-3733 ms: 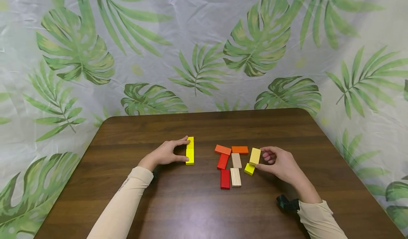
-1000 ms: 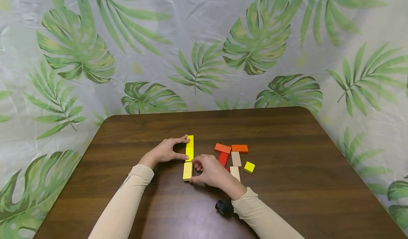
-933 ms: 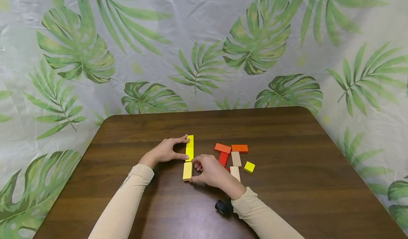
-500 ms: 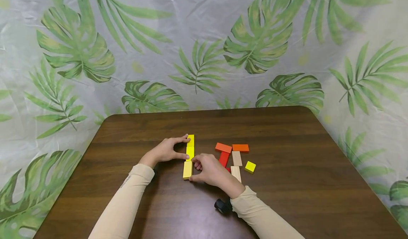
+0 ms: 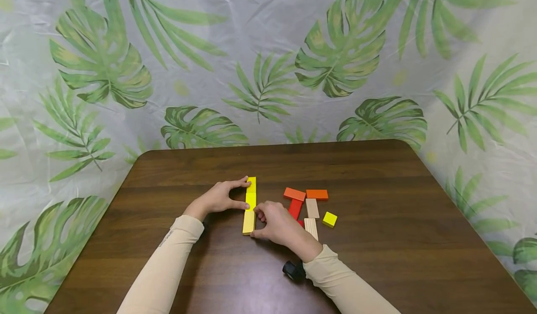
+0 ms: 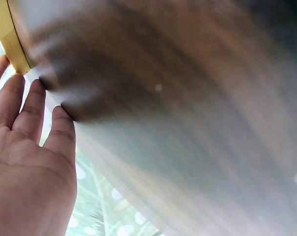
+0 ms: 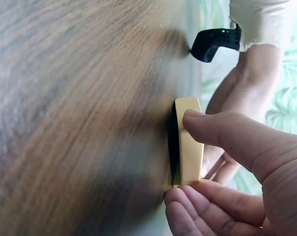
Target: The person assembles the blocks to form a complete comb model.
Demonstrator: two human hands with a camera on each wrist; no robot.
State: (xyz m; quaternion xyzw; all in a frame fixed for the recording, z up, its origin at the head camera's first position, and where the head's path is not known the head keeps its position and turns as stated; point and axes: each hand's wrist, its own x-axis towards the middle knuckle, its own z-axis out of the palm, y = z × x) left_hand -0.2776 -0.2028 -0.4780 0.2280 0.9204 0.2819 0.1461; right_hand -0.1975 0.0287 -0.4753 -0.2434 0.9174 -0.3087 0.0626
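Note:
Two bright yellow blocks, a far one (image 5: 252,186) and a nearer one (image 5: 251,198), lie end to end on the brown table. My left hand (image 5: 217,197) rests along their left side, thumb by the nearer block and index finger by the far one. Its fingers (image 6: 33,101) look mostly straight in the left wrist view. With thumb and fingertips my right hand (image 5: 277,223) pinches a pale yellow wooden block (image 5: 248,223) at the near end of that row, in line with it. A dark strip shows beside this pale block (image 7: 190,147) in the right wrist view.
Right of the hands lie two orange blocks (image 5: 295,194), red blocks (image 5: 295,208) partly behind my right hand, two natural wood blocks (image 5: 312,208) and a small yellow block (image 5: 330,219). A leaf-patterned cloth (image 5: 260,90) hangs behind the table (image 5: 377,174).
My right hand has carried the pale yellow block leftward from beside the small yellow block to the row's near end. Lately it slid slightly away from me, into line. My left hand stayed.

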